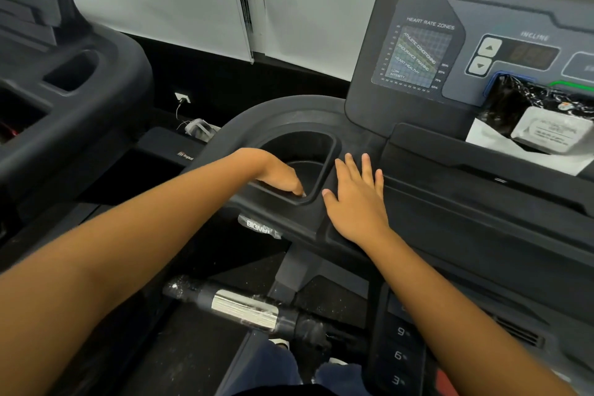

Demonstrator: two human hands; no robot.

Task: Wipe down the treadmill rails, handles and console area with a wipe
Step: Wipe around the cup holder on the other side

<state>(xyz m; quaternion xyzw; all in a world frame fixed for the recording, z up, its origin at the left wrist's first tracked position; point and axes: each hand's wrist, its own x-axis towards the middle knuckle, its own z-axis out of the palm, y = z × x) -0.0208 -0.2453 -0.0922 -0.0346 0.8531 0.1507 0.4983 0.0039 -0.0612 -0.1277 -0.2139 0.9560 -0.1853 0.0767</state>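
Note:
My left hand (276, 172) reaches into the treadmill's cup holder (331, 151). Its fingers curl down onto the near inner ledge. A small pale bit of wipe (302, 193) shows at the fingertips; the rest is hidden under the hand. My right hand (356, 199) lies flat on the dark console deck just right of the cup holder, fingers straight and spread, holding nothing. The console panel (418, 55) with its heart rate chart rises behind. A handle with a silver grip sensor (244, 309) runs below my forearms.
A pack of wipes (546, 132) and a crinkled black bag (514, 100) sit on the console shelf at the right. A column of number buttons (398, 354) lies by my right forearm. A neighbouring treadmill (80, 74) stands close on the left.

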